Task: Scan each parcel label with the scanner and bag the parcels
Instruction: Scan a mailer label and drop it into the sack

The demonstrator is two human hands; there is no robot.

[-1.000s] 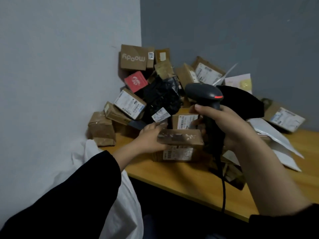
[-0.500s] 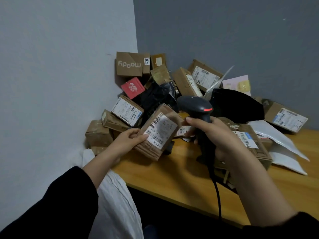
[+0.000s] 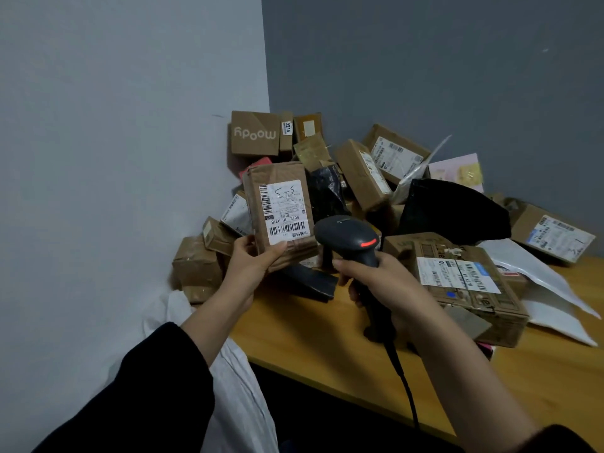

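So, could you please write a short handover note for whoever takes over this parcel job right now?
Left hand: holds a brown parcel upright, label facing the camera.
Right hand: grips the scanner, head beside the parcel, red light on.
Elsewhere: many parcels in the pile on the wooden table; white bag hangs at the table's near left edge.
Done: parcel picked and presented.
Left: confirm its scan, bag it, then work through the pile.

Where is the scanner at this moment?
In the head view, the scanner is near the centre, gripped by the right hand, just right of the brown parcel that the left hand holds up.
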